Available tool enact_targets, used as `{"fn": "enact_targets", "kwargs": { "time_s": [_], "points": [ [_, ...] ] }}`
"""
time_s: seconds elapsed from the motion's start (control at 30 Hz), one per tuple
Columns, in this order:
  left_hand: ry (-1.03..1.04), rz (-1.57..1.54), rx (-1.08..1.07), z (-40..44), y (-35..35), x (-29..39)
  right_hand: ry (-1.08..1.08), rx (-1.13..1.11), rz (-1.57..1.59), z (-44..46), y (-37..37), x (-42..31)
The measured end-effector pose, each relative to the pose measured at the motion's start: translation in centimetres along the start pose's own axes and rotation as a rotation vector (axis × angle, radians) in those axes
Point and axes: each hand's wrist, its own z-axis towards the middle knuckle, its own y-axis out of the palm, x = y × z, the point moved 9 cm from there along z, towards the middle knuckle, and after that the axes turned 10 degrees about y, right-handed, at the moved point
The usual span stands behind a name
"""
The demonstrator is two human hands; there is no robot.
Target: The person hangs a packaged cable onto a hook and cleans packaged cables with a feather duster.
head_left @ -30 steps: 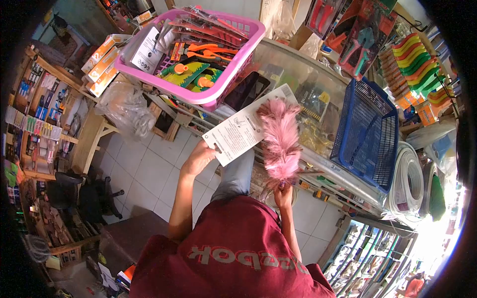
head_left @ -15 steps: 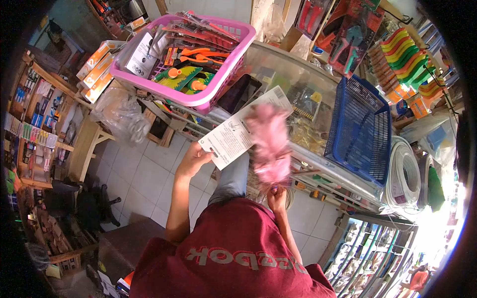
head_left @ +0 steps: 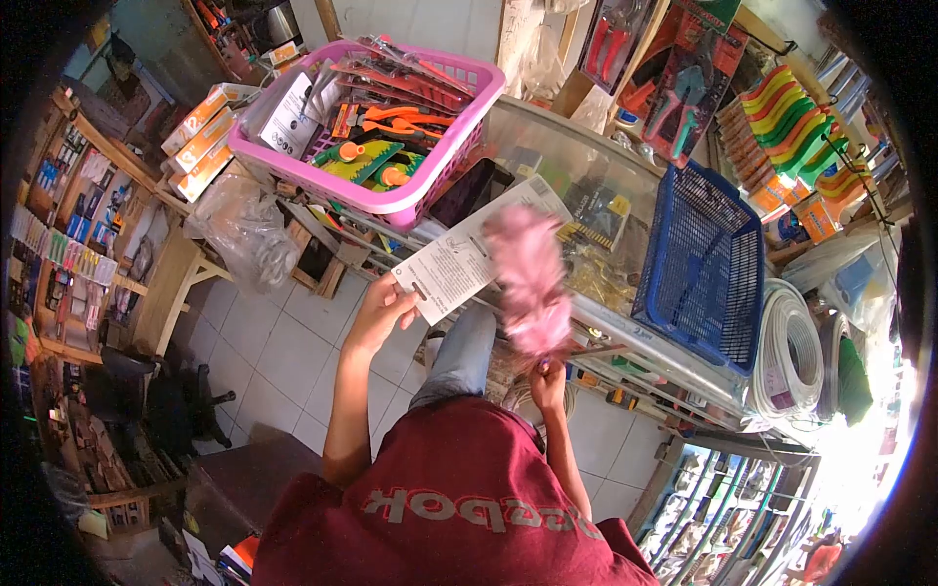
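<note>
**Q:** State the condition of your hands.

**A:** Apart, both occupied. My left hand (head_left: 376,320) pinches a white printed card (head_left: 451,266) at its lower corner, beside the hanging slot. My right hand (head_left: 549,383) is closed around the lower end of a pink duster (head_left: 532,288). I cannot make out the handle inside that fist.

**Q:** Any sign of change?

**A:** Yes, at the duster. Its plume is smeared while the card's edges read sharper, consistent with my right hand swinging or shaking it. Direction: cannot tell.

**Q:** What does that signify?

**A:** In my judgement, the movement is confined to the right side, with the left holding the card fairly steady.

**Q:** Position of the two items?

**A:** Both are held up over the near edge of the glass counter (head_left: 547,132). The plume covers part of the card; whether they touch, I cannot determine. The card is slanted, printed face towards me, fine text illegible.

**Q:** Surroundings?

**A:** A pink basket (head_left: 293,170) of packaged tools beyond my left hand, a dark flat device (head_left: 473,191) beside it, and a blue basket (head_left: 696,344) to the right of the duster.
</note>
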Motion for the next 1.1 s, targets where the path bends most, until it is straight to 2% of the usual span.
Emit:
{"fn": "enact_targets", "kwargs": {
  "time_s": [0.07, 0.17, 0.27, 0.3, 0.33, 0.4, 0.43, 0.5, 0.53, 0.6, 0.7, 0.73, 0.77, 0.83, 0.87, 0.93, 1.0, 1.07, 1.1],
  "points": [
    [-0.004, -0.020, 0.041, -0.1, -0.5, -0.7, -0.049, 0.055, -0.136, -0.5, -0.7, -2.1],
    [-0.035, 0.003, 0.034, 0.0, -0.6, -0.9, -0.190, -0.024, -0.167, -1.7, 0.6, -2.0],
    [-0.015, 0.082, 0.050, 0.3, -0.5, -0.6, -0.099, -0.116, -0.161, -1.8, 0.9, -0.9],
    [-0.003, 0.117, 0.066, 0.2, -0.6, -0.3, -0.107, -0.114, 0.027, -1.5, 0.7, -1.1],
    [0.015, 0.151, 0.046, 0.1, -0.5, 0.0, 0.040, -0.034, 0.175, -1.0, 0.3, 0.1],
    [0.055, 0.217, 0.000, 0.2, -0.3, 0.5, -0.008, 0.024, 0.158, -0.6, -0.1, -2.0],
    [0.098, 0.247, -0.056, 0.4, 0.0, 0.9, -0.034, -0.010, 0.135, -0.5, 0.5, -1.3],
    [0.125, 0.277, -0.038, 0.6, 0.2, 1.5, -0.079, -0.073, 0.085, -0.7, 1.7, -0.7],
    [0.138, 0.292, -0.029, 0.6, 0.3, 1.8, -0.137, -0.129, -0.118, -1.1, 2.1, -0.5],
    [0.160, 0.435, -0.085, 0.5, 0.3, 2.0, -0.404, -0.015, -0.142, -1.8, 2.2, -3.9],
    [0.191, 0.464, -0.067, 0.2, 0.8, 2.4, -0.009, -0.114, 0.128, 0.0, 2.1, -1.1],
    [0.199, 0.443, -0.048, 0.1, 1.0, 2.6, -0.035, -0.117, 0.216, -0.3, 1.3, -1.9],
    [0.180, 0.429, -0.058, 0.0, 1.2, 2.6, -0.033, -0.125, 0.247, 0.3, 2.0, 1.6],
    [0.182, 0.453, -0.054, 0.1, 0.9, 2.3, -0.025, -0.091, 0.326, -0.4, 2.6, 1.2],
    [0.186, 0.463, -0.053, 0.2, 0.8, 2.1, -0.021, -0.052, 0.374, -1.6, 2.7, -3.4],
    [0.436, 0.538, -0.104, 0.9, 1.1, 2.8, -0.343, -0.214, -0.142, -2.0, 4.0, -2.9],
    [0.442, 0.557, -0.093, 1.1, 1.4, 3.4, -0.051, -0.266, -0.142, -1.7, 3.7, -2.2],
    [0.198, 0.515, -0.032, 0.4, 0.9, 2.7, -0.069, -0.091, 0.055, -0.6, 2.9, -1.0],
    [0.189, 0.541, -0.052, 0.4, 1.3, 2.9, 0.030, -0.042, -0.134, -0.5, 2.6, 0.0]
  ]
}}
